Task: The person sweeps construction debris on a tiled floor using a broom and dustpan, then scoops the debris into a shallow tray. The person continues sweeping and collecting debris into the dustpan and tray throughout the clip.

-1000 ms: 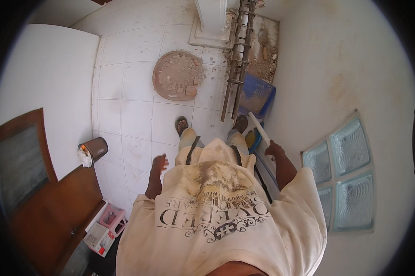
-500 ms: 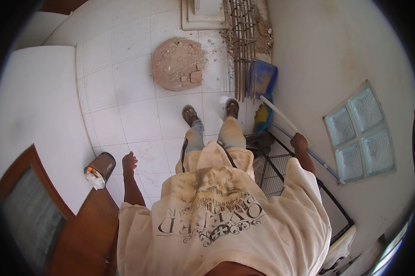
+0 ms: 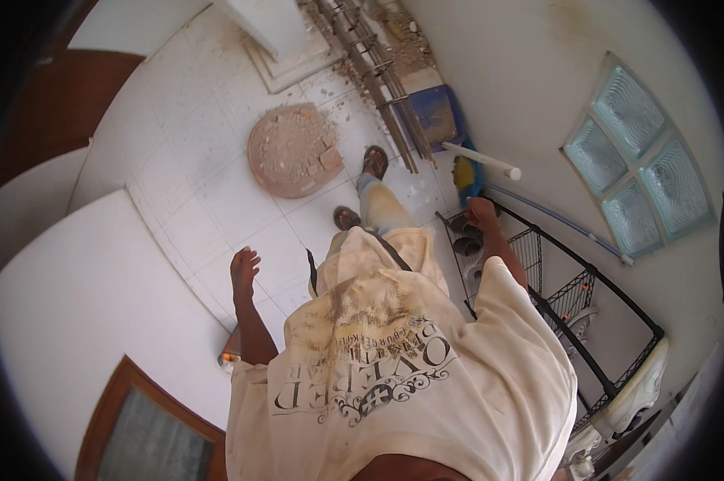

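Note:
My left hand point(image 3: 245, 272) hangs out to the left over the white tiled floor point(image 3: 193, 208). Its fingers are loosely stretched and hold nothing. On the other side my right hand point(image 3: 480, 212) is beside the black wire rack point(image 3: 590, 272), near one end of the blue pole point(image 3: 558, 215). Its fingers are curled in, and nothing shows in them. In front of my feet a round reddish-brown board point(image 3: 255, 160) carries a heap of rubble point(image 3: 294, 144) with broken brick pieces point(image 3: 330, 158) at its right edge. One sandalled foot point(image 3: 375, 162) is ahead of the other.
Ahead, metal bars point(image 3: 375, 76) lie next to a white pillar base point(image 3: 294, 70). A blue tub point(image 3: 438, 116) and a white pipe point(image 3: 486, 162) are by the right wall, under a glass-block window point(image 3: 653, 160). A bin point(image 3: 230, 350) shows partly behind my left arm.
I have stepped forward and turned; the board of rubble is nearer, and the rack shows more on the right. My left arm has swung forward. The bin has slipped mostly behind it.

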### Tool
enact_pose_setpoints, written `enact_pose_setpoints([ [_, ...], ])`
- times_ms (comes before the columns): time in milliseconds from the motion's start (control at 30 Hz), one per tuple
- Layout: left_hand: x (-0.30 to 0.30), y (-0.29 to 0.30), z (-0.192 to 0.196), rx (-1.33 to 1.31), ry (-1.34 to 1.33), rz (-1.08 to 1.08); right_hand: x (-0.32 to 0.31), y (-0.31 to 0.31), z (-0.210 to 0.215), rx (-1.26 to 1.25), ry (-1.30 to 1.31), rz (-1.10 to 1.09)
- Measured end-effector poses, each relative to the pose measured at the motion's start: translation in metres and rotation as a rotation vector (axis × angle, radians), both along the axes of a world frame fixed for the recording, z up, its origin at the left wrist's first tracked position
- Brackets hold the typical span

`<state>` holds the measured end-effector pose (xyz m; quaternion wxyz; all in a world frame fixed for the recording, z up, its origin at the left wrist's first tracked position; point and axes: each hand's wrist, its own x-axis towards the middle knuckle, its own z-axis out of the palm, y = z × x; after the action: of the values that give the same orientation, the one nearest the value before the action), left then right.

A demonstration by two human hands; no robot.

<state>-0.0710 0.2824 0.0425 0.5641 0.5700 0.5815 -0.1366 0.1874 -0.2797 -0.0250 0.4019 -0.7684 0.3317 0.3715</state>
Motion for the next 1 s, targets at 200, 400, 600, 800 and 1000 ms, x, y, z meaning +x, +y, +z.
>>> enact_pose_setpoints([
  [200,0.083,0.039,-0.034,0.010,0.231,0.053,0.090,0.020,0.009,-0.156,-0.060,0.068],
  [400,0.238,0.006,-0.066,0.020,0.011,-0.273,0.155,0.011,0.058,-0.152,-0.258,0.135],
  [600,0.437,-0.073,-0.080,0.089,-0.267,-0.639,0.257,0.058,0.079,-0.187,-0.432,0.179],
  [800,0.560,-0.131,-0.144,0.045,-0.290,-0.966,0.365,0.104,-0.003,-0.284,-0.275,0.189],
  [1000,0.575,-0.202,-0.215,-0.407,-0.373,-1.749,0.446,0.195,-0.193,-0.114,-0.173,0.391],
])
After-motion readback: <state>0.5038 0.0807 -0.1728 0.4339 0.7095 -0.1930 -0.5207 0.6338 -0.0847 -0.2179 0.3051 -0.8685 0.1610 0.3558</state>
